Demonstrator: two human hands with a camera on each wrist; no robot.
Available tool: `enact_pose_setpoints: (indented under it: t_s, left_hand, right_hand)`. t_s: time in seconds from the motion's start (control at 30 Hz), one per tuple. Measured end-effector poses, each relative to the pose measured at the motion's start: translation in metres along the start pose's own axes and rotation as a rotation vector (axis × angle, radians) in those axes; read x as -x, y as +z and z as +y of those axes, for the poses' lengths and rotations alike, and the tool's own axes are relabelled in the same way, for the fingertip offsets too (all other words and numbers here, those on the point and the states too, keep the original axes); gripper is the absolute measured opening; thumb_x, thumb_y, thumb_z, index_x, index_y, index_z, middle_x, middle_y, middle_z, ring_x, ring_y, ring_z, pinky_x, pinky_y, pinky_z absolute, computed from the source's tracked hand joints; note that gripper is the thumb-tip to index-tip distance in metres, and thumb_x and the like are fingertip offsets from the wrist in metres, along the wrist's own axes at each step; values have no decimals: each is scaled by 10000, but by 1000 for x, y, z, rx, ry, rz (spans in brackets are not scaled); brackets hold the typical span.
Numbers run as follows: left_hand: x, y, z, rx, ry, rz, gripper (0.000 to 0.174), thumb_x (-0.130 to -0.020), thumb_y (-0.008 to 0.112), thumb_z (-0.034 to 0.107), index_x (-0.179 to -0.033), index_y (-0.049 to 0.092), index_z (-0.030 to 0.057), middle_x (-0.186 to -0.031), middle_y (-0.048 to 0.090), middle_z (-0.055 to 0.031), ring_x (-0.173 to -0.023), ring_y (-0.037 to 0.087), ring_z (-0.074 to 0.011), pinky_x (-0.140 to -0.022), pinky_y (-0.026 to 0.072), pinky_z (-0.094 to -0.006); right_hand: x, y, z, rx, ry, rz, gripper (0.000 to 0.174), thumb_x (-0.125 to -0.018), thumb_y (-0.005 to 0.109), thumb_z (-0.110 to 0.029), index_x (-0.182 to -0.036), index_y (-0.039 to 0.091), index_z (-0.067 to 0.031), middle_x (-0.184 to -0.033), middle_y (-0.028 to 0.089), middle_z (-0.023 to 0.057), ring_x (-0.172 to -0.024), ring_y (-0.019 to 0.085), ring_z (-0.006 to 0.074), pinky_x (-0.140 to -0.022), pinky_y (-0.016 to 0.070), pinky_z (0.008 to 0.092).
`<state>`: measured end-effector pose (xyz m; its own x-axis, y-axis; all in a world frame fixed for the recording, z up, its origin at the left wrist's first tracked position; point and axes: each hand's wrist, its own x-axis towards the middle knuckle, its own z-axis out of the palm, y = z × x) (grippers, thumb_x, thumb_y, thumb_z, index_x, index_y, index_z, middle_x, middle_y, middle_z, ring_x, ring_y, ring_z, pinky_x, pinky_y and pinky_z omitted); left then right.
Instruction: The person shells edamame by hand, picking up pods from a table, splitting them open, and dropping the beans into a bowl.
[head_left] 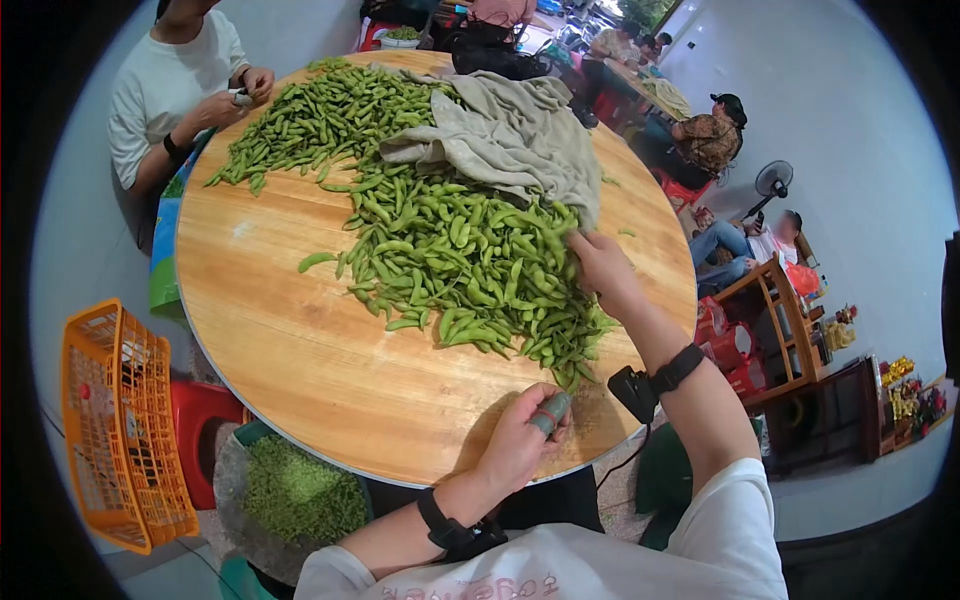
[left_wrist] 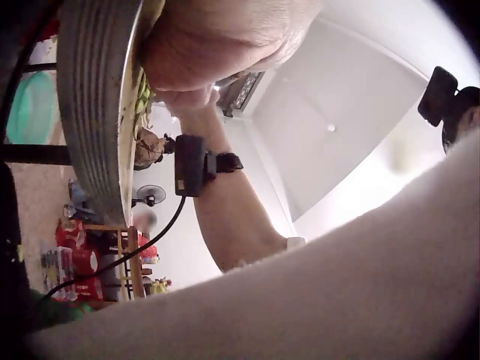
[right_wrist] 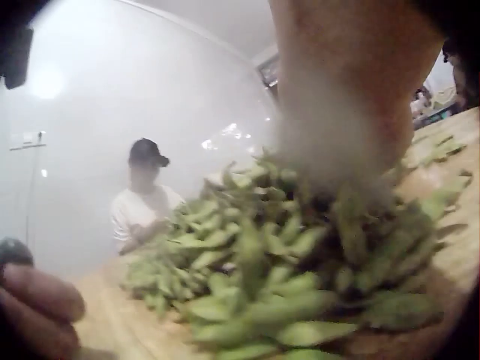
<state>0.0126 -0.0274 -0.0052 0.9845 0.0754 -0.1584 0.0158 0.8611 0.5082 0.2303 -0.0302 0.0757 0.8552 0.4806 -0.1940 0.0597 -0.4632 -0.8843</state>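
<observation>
A broad heap of green pods (head_left: 460,235) lies across the round wooden table (head_left: 270,290). My right hand (head_left: 607,272) reaches into the heap's right side, beside the grey cloth (head_left: 500,125); its fingertips are hidden among the pods. In the right wrist view, blur covers this hand (right_wrist: 341,142) low over the pods (right_wrist: 262,300). At the near table edge, my left hand (head_left: 522,435) has curled fingers, with a grey-green cover (head_left: 550,412) that seems to be on the thumb. No pod shows in it. The left wrist view has this hand (left_wrist: 225,45) close up at the table rim (left_wrist: 97,112).
Below the table's near left edge is a tub of shelled green beans (head_left: 300,485). A red stool (head_left: 195,430) and an orange basket (head_left: 125,425) stand left of it. Another person (head_left: 180,95) works with both hands at the table's far left. Several people sit farther back.
</observation>
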Motion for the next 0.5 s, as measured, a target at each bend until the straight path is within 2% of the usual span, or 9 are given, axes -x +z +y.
enact_pose_setpoints:
  t_s: [0.07,0.1,0.2,0.27,0.33,0.4,0.47,0.5]
  left_hand:
    - [1,3,4,16,8,27,129,-878,393,30,-956,487,74,-776,483,-8,-636,426,-78,-491,292,-163]
    - [3,4,5,37,15,55,124,-884,390,40,-957,486,72,-766,482,-12,-626,422,-82,-483,288,-166]
    - [-1,-4,1,86,66,73,129,-892,391,57,-978,487,61,-749,480,-23,-596,410,-87,-461,278,-173]
    - [2,-3,4,89,70,92,136,-893,392,62,-990,487,57,-744,481,-29,-585,406,-89,-452,272,-176]
    - [3,-1,7,94,74,113,143,-895,393,67,-1001,488,53,-739,482,-34,-574,402,-91,-443,266,-180]
    - [3,0,9,106,83,103,160,-893,392,62,-1019,488,43,-764,492,-42,-570,402,-92,-441,265,-177]
    - [2,1,9,78,76,92,160,-891,393,58,-1017,490,39,-780,497,-44,-577,406,-92,-444,267,-174]
    - [1,1,8,53,67,69,161,-888,393,53,-1015,492,36,-797,502,-46,-585,410,-92,-447,269,-170]
  right_hand:
    - [3,4,-14,102,-56,-56,295,-891,489,-334,-948,532,-49,-575,411,-19,-441,331,75,-407,253,219]
    - [8,4,-20,200,-120,11,281,-886,500,-315,-942,549,-44,-571,398,-29,-439,319,63,-397,234,220]
    - [29,-28,-24,137,-131,-10,261,-873,520,-290,-918,579,-40,-570,403,-29,-443,329,55,-397,253,221]
    - [48,-52,-3,175,-177,-4,242,-864,525,-264,-876,602,-34,-572,415,-27,-457,350,44,-403,265,210]
    - [71,-68,37,421,-153,75,248,-834,561,-249,-861,617,-10,-598,541,40,-487,479,110,-456,382,259]
    - [85,-78,105,566,-404,101,219,-812,591,-202,-892,616,1,-672,611,103,-573,568,152,-546,446,285]
    - [112,-65,121,444,-224,146,198,-789,618,-165,-897,619,1,-735,634,149,-658,613,177,-624,467,306]
    - [116,-61,126,432,-311,201,208,-767,633,-129,-952,611,-37,-713,621,149,-637,610,204,-614,466,308]
